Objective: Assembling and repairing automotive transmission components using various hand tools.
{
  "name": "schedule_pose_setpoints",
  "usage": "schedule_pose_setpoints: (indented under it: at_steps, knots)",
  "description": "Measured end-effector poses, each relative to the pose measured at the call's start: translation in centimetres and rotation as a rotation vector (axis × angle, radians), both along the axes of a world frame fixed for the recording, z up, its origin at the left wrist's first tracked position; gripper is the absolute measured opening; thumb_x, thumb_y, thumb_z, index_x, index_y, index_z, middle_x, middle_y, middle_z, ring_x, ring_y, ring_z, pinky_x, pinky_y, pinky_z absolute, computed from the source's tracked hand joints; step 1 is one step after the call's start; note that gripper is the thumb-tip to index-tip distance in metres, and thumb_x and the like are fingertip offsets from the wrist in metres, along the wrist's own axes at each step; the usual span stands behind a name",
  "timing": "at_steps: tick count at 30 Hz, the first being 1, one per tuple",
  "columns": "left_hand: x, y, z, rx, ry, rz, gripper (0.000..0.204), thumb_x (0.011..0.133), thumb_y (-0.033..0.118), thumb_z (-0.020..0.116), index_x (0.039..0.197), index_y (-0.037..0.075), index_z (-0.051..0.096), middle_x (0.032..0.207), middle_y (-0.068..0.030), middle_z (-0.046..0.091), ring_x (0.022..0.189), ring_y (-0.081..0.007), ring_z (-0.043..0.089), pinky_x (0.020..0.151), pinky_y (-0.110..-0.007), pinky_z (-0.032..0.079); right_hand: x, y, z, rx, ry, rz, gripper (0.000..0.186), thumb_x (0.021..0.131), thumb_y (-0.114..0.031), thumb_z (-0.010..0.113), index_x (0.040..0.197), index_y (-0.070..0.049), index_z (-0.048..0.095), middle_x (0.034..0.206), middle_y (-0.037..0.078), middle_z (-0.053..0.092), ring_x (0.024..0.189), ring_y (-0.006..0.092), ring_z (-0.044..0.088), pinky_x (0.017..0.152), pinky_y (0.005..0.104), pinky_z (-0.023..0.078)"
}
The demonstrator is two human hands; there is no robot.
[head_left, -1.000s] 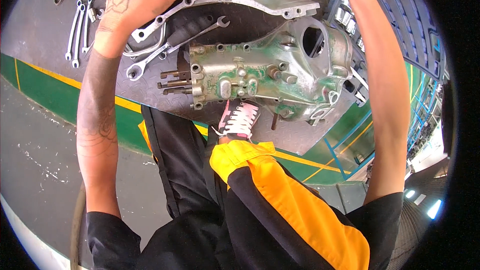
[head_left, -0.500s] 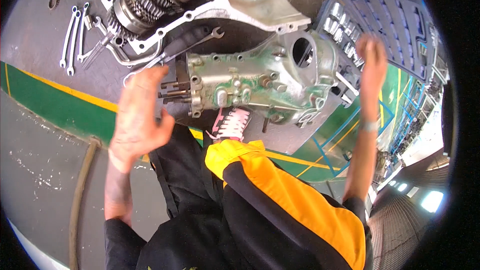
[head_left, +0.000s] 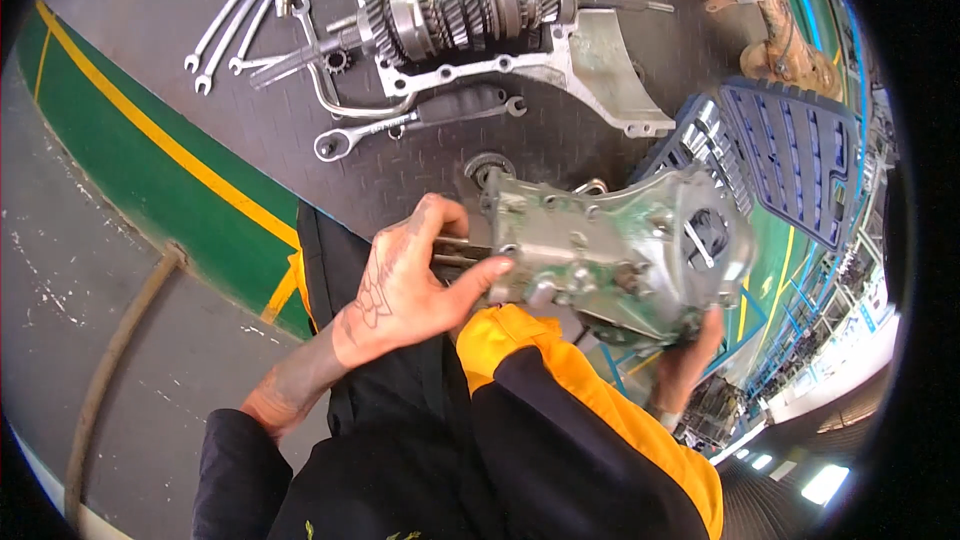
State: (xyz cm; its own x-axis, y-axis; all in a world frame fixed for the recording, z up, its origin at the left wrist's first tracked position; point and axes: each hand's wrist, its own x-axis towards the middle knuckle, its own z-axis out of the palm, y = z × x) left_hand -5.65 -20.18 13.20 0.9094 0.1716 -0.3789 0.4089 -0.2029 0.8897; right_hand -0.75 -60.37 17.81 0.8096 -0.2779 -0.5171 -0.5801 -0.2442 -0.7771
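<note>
Gearbox housing [head_left: 620, 255] now lifted off bench, between left hand [head_left: 400, 285] and right hand [head_left: 690, 360].

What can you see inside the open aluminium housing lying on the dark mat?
Inside the open housing sits a gear cluster on a shaft. The gears cover whatever lies beneath them.

I see no labels, signs or screens here. The only package-like thing is the blue plastic socket-set case [head_left: 790, 155], lying open on the dark mat at my upper right, its lid ribbed and its tray lined with rows of shiny metal sockets.
</note>
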Motion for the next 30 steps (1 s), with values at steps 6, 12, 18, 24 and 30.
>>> schedule_pose_setpoints:
  at_steps: [6, 12, 18, 24, 30]
  knots:
    - [3.3, 3.7, 0.4, -0.051, -0.147, 0.213, 0.040, 0.080, 0.022, 0.085, 0.088, 0.005, 0.049, 0.070, -0.0018, 0.053, 0.060, -0.0110, 0.049, 0.054, -0.028, 0.041, 10.3, -1.8, 9.8, -0.341, -0.285, 0.147, 0.058, 0.101, -0.024, 0.058, 0.150, -0.001, 0.040, 0.142, 0.014, 0.052, 0.127, 0.0278, 0.053, 0.110, 0.0434, 0.044]
    - [7.0, 13.3, 3.7, -0.127, -0.162, 0.303, 0.027, 0.089, 0.027, 0.072, 0.098, 0.004, 0.060, 0.077, -0.0010, 0.060, 0.067, -0.0127, 0.055, 0.060, -0.027, 0.045, 22.5, 17.8, 8.5, -0.008, -0.310, 0.089, 0.050, 0.099, -0.029, 0.063, 0.138, 0.001, 0.056, 0.138, 0.013, 0.060, 0.127, 0.0256, 0.056, 0.109, 0.0426, 0.043]
    - [6.8, 20.2, 1.8, -0.376, -0.252, -0.111, 0.024, 0.090, 0.017, 0.059, 0.086, -0.005, 0.068, 0.082, -0.0094, 0.066, 0.073, -0.0148, 0.060, 0.064, -0.030, 0.046, 28.6, 23.3, 5.2, -0.089, -0.192, 0.440, 0.051, 0.097, -0.032, 0.067, 0.137, -0.002, 0.057, 0.138, 0.013, 0.060, 0.125, 0.0236, 0.057, 0.108, 0.0386, 0.045]
    - [9.4, 15.2, -1.5, 0.027, -0.270, 0.220, 0.029, 0.088, 0.017, 0.059, 0.095, -0.008, 0.069, 0.092, -0.0167, 0.069, 0.083, -0.0217, 0.065, 0.073, -0.035, 0.050, 29.8, 21.1, 5.6, -0.169, -0.100, 0.397, 0.056, 0.092, -0.035, 0.072, 0.135, -0.002, 0.058, 0.135, 0.012, 0.061, 0.123, 0.0237, 0.057, 0.107, 0.0371, 0.045]
    - [7.2, 16.9, -1.2, -0.029, -0.284, 0.265, 0.044, 0.085, 0.019, 0.058, 0.111, -0.015, 0.066, 0.110, -0.0280, 0.069, 0.102, -0.0328, 0.066, 0.090, -0.041, 0.051, 32.1, 22.3, 2.8, -0.080, -0.140, 0.462, 0.051, 0.090, -0.030, 0.073, 0.130, -0.001, 0.060, 0.127, 0.012, 0.064, 0.116, 0.0246, 0.061, 0.101, 0.0372, 0.049]
